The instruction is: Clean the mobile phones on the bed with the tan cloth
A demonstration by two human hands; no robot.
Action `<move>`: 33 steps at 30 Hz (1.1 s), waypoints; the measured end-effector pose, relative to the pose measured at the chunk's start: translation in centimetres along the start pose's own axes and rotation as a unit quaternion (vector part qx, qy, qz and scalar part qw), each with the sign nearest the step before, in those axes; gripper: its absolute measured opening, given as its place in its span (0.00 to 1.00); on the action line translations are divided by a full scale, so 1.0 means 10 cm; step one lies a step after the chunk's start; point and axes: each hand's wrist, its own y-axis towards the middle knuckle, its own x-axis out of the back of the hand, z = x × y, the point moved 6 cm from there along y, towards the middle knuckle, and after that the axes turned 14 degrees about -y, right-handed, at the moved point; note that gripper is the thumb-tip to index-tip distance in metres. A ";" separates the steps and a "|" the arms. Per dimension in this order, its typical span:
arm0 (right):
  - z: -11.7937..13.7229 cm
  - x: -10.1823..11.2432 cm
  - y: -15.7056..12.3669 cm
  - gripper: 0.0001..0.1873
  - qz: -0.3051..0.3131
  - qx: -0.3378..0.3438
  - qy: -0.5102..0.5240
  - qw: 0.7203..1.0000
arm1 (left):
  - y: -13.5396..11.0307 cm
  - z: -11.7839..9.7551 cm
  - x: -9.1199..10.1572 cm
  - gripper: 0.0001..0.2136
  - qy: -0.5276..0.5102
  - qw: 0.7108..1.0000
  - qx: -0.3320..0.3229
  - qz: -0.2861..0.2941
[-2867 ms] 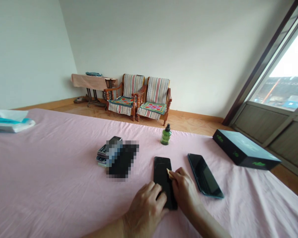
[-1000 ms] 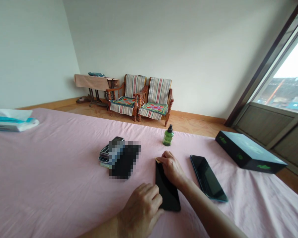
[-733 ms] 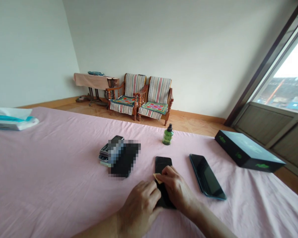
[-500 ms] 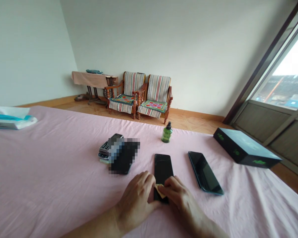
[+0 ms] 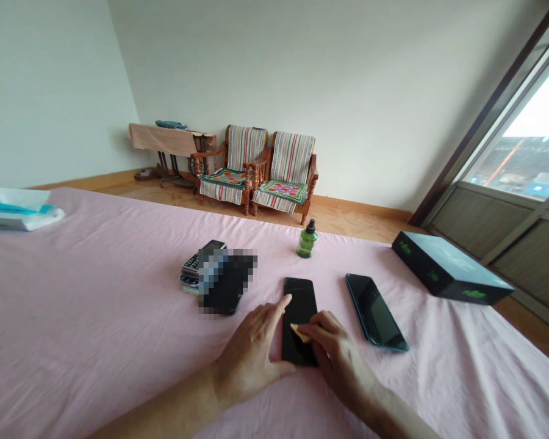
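Observation:
A black smartphone (image 5: 297,300) lies face up on the pink sheet between my hands. My left hand (image 5: 249,344) rests along its left side, index finger stretched against the upper left edge and thumb by the bottom edge, the two spread apart. Pinched in the fingers of my right hand (image 5: 336,341) is a small folded yellowish cloth (image 5: 299,333), pressed on the lower part of the screen. A second dark smartphone (image 5: 377,312) lies to the right. Beyond the phone stands a green spray bottle (image 5: 307,241) with a black top.
Left of centre sit stacked keypad devices (image 5: 205,257) and a dark phone-like slab (image 5: 231,289), partly pixelated. A black box (image 5: 452,271) is at the right, a tissue pack (image 5: 22,213) at far left. Two wooden chairs (image 5: 281,177) stand beyond the sheet (image 5: 119,305).
My left hand has opened away from the cloth, its index finger now extended up the phone's edge. My right hand has carried the cloth slightly up the screen. The whole view has shifted slightly.

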 end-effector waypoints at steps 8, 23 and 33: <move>-0.45 -0.21 0.76 0.18 -0.074 -0.043 -0.024 0.996 | 0.01 0.07 0.02 0.55 0.019 0.999 0.040 0.005; 0.19 -0.12 0.23 0.20 0.045 0.071 0.030 0.996 | 0.05 0.10 0.03 0.56 -0.001 0.999 0.026 0.018; 0.28 -0.11 -0.13 0.16 0.074 0.042 0.113 0.990 | 0.07 0.09 0.04 0.56 -0.016 0.998 0.016 0.064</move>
